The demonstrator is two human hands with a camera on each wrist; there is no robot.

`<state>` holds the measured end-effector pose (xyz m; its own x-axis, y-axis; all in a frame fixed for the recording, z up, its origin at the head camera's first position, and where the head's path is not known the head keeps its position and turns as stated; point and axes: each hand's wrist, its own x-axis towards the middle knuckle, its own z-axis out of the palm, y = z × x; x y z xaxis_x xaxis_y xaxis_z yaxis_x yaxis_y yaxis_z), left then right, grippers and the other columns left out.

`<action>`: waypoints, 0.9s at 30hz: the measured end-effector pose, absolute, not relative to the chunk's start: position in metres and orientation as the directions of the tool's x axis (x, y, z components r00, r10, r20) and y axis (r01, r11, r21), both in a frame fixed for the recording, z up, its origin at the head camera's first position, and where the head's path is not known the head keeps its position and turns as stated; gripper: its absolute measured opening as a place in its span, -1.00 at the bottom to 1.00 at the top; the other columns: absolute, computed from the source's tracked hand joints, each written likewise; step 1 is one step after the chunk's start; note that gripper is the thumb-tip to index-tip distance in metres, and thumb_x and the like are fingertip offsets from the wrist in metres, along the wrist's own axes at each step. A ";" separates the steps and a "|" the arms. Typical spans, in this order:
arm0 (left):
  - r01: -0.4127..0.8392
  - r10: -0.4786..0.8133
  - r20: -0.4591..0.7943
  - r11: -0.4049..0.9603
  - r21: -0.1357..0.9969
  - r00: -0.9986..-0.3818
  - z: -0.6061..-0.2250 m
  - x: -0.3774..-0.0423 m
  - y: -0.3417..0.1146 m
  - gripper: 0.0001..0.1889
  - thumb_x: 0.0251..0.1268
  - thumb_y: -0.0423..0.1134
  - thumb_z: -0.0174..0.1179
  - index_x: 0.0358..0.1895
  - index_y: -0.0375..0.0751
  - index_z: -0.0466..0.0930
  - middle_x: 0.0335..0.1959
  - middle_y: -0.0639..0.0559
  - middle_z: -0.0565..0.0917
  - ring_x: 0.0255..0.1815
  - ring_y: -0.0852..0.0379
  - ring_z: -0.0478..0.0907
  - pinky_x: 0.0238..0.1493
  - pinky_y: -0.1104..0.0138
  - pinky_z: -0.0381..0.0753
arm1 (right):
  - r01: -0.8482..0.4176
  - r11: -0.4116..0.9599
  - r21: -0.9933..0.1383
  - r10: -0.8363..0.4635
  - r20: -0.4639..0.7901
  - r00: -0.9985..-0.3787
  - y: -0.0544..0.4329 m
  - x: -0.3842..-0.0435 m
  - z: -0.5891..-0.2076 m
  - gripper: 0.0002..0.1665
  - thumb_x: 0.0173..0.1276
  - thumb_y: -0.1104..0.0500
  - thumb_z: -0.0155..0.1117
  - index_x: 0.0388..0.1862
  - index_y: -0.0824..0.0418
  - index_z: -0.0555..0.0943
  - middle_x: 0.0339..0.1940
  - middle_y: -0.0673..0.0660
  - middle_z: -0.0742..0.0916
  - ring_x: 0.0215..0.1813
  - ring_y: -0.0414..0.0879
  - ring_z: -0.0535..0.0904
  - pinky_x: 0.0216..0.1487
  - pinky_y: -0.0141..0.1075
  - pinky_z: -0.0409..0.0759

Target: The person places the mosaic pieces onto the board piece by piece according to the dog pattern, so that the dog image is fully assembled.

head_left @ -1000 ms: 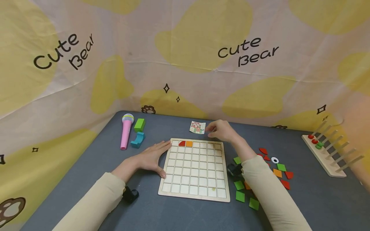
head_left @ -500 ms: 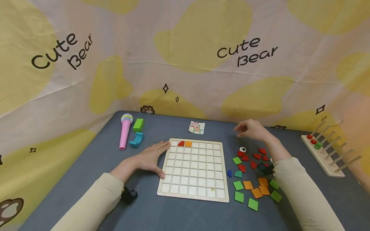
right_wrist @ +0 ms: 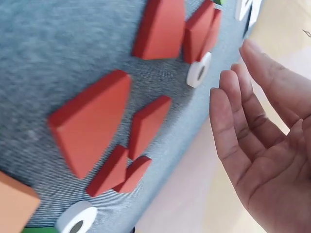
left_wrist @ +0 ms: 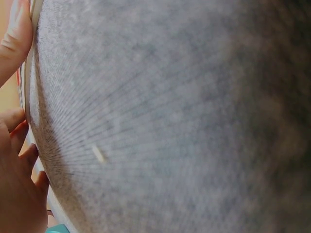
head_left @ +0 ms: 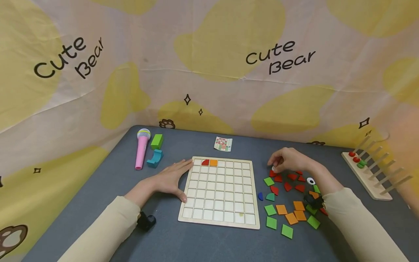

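Note:
A pale wooden grid board lies in the middle of the table in the head view. Its far row holds a red quarter-round tile and an orange square tile. My left hand rests along the board's left edge, thumb and fingers spread. Over the scattered tiles at right is my right hand. In the right wrist view its slightly bent fingers are apart, near a white round piece with a dark centre, and nothing shows between them. Red tiles lie close by.
Green square tiles, orange square tiles and a blue half-round tile lie right of the board. Behind it is a small pattern card. A pink microphone and blocks stand left; a pegged rack stands far right.
My right hand has moved right from beside the pattern card, then down and nearer to the tiles. My left hand has stayed at the board's edge.

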<state>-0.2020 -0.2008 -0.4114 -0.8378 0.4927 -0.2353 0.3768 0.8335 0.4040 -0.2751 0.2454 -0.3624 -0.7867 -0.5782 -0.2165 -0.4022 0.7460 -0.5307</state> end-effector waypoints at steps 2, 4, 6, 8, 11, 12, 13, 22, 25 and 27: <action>0.378 0.492 -0.233 0.834 0.402 -0.839 -0.411 -0.202 -0.201 0.34 -0.27 0.38 0.48 0.61 -0.05 -0.07 0.67 0.02 -0.09 0.68 -0.18 -0.16 0.57 -0.24 -0.04 | -0.404 0.742 -0.535 -0.586 -0.227 -0.778 0.246 -0.273 -0.364 -0.77 0.24 0.22 0.43 -0.11 0.19 0.72 -0.31 0.04 0.74 -0.27 -0.15 0.58 -0.23 -0.39 0.59; 0.378 0.491 -0.234 0.836 0.399 -0.839 -0.411 -0.202 -0.201 0.34 -0.27 0.38 0.48 0.61 -0.04 -0.07 0.67 0.02 -0.09 0.68 -0.17 -0.17 0.58 -0.23 -0.04 | -0.401 0.743 -0.536 -0.588 -0.236 -0.774 0.246 -0.272 -0.366 -0.77 0.23 0.23 0.44 -0.12 0.19 0.72 -0.31 0.04 0.74 -0.27 -0.15 0.58 -0.23 -0.40 0.60; 0.380 0.492 -0.233 0.836 0.396 -0.839 -0.411 -0.202 -0.201 0.34 -0.27 0.37 0.48 0.61 -0.04 -0.07 0.67 0.02 -0.09 0.68 -0.17 -0.17 0.58 -0.22 -0.04 | -0.400 0.747 -0.531 -0.586 -0.240 -0.774 0.246 -0.271 -0.368 -0.77 0.22 0.24 0.44 -0.12 0.19 0.72 -0.32 0.04 0.72 -0.27 -0.15 0.57 -0.23 -0.40 0.59; 0.382 0.494 -0.229 0.833 0.399 -0.839 -0.411 -0.202 -0.201 0.34 -0.27 0.37 0.49 0.61 -0.05 -0.07 0.67 0.02 -0.09 0.68 -0.18 -0.16 0.57 -0.23 -0.03 | -0.399 0.749 -0.528 -0.584 -0.242 -0.775 0.246 -0.270 -0.369 -0.78 0.22 0.24 0.44 -0.13 0.19 0.71 -0.32 0.03 0.71 -0.28 -0.15 0.56 -0.24 -0.40 0.58; 0.381 0.495 -0.230 0.833 0.402 -0.838 -0.411 -0.202 -0.200 0.33 -0.27 0.37 0.48 0.61 -0.05 -0.07 0.67 0.03 -0.09 0.68 -0.17 -0.17 0.57 -0.24 -0.02 | -0.400 0.755 -0.520 -0.579 -0.241 -0.779 0.245 -0.270 -0.371 -0.79 0.21 0.24 0.44 -0.15 0.18 0.71 -0.35 0.03 0.70 -0.29 -0.14 0.53 -0.28 -0.39 0.55; 0.381 0.495 -0.230 0.832 0.403 -0.838 -0.411 -0.202 -0.200 0.33 -0.27 0.37 0.48 0.61 -0.05 -0.07 0.67 0.03 -0.09 0.68 -0.17 -0.17 0.57 -0.24 -0.02 | -0.401 0.756 -0.518 -0.578 -0.240 -0.780 0.245 -0.270 -0.372 -0.80 0.22 0.23 0.44 -0.16 0.18 0.71 -0.35 0.03 0.69 -0.30 -0.14 0.52 -0.29 -0.39 0.54; 0.380 0.495 -0.231 0.832 0.403 -0.838 -0.411 -0.202 -0.200 0.34 -0.27 0.38 0.48 0.61 -0.05 -0.07 0.67 0.03 -0.09 0.68 -0.17 -0.17 0.56 -0.25 -0.02 | -0.403 0.757 -0.514 -0.577 -0.239 -0.781 0.245 -0.271 -0.373 -0.80 0.22 0.23 0.44 -0.17 0.18 0.71 -0.37 0.03 0.69 -0.31 -0.14 0.51 -0.30 -0.39 0.53; 0.381 0.496 -0.230 0.831 0.406 -0.837 -0.411 -0.202 -0.200 0.33 -0.28 0.38 0.47 0.61 -0.04 -0.06 0.67 0.03 -0.09 0.68 -0.18 -0.16 0.57 -0.24 -0.03 | -0.396 0.774 -0.494 -0.557 -0.236 -0.796 0.243 -0.271 -0.377 -0.89 0.22 0.24 0.44 -0.28 0.16 0.68 -0.42 0.02 0.66 -0.36 -0.14 0.49 -0.31 -0.36 0.50; 0.379 0.494 -0.233 0.833 0.404 -0.837 -0.411 -0.203 -0.200 0.34 -0.28 0.38 0.47 0.61 -0.04 -0.07 0.67 0.03 -0.10 0.68 -0.18 -0.17 0.57 -0.24 -0.04 | -0.406 0.773 -0.487 -0.560 -0.226 -0.797 0.242 -0.271 -0.376 -0.88 0.20 0.24 0.46 -0.32 0.17 0.66 -0.43 0.01 0.66 -0.36 -0.15 0.49 -0.31 -0.36 0.50; 0.379 0.494 -0.234 0.833 0.403 -0.837 -0.411 -0.203 -0.201 0.34 -0.28 0.38 0.47 0.61 -0.05 -0.07 0.67 0.02 -0.10 0.68 -0.18 -0.17 0.57 -0.25 -0.03 | -0.412 0.772 -0.484 -0.563 -0.220 -0.797 0.241 -0.271 -0.376 -0.86 0.17 0.25 0.48 -0.34 0.17 0.65 -0.44 0.01 0.66 -0.36 -0.15 0.50 -0.30 -0.36 0.51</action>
